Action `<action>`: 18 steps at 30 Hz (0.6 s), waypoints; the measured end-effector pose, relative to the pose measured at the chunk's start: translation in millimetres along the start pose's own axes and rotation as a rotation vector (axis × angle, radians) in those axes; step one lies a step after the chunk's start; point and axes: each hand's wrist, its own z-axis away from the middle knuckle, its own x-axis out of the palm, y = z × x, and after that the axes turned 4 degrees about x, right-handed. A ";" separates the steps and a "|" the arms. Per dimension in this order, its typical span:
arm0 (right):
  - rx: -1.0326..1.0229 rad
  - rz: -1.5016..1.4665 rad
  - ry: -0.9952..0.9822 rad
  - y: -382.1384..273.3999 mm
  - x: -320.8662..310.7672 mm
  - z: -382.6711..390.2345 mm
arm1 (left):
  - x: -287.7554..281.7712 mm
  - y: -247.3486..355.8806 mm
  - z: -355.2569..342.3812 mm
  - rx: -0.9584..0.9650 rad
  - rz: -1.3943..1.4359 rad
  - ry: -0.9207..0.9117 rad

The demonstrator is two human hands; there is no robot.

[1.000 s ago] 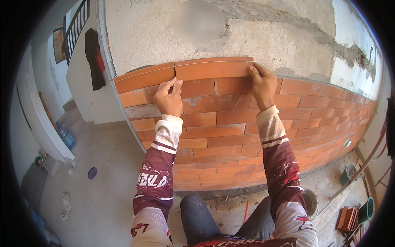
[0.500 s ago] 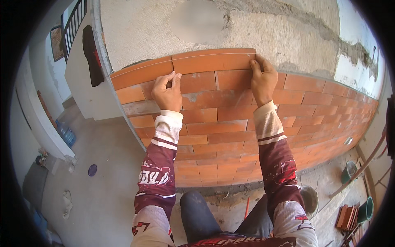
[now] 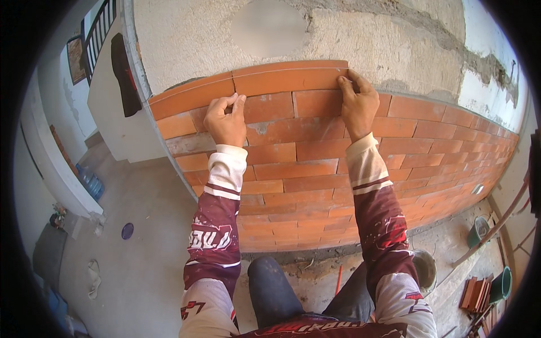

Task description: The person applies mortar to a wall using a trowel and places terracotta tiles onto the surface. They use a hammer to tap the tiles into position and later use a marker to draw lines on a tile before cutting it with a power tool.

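Observation:
A thin terracotta brick tile point(image 3: 287, 78) sits in the top row on the wall, its left end meeting another brick tile point(image 3: 191, 97). My right hand point(image 3: 359, 107) grips its right end, thumb on the face and fingers around the end edge. Below the joint between the two tiles, my left hand point(image 3: 226, 119) is closed in a pinch at the lower edge; whatever its fingertips hold is too small to make out. A thin taut string point(image 3: 262, 72) runs across the front of both tiles.
Rows of laid brick tiles point(image 3: 315, 151) cover the wall beneath, with rough plaster point(image 3: 360, 50) above. Low on the right are a bucket of mortar point(image 3: 424, 269), green buckets point(image 3: 500, 286) and stacked tiles point(image 3: 476, 294). A water jug point(image 3: 90, 183) stands at left.
The view has shifted slightly, so the wall and both hands appear a little higher. Both hands keep their places at the tile's two ends.

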 end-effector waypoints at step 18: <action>0.098 0.019 -0.080 -7.9 -7.5 -1.9 | -1.6 5.1 3.9 0.234 -0.161 0.031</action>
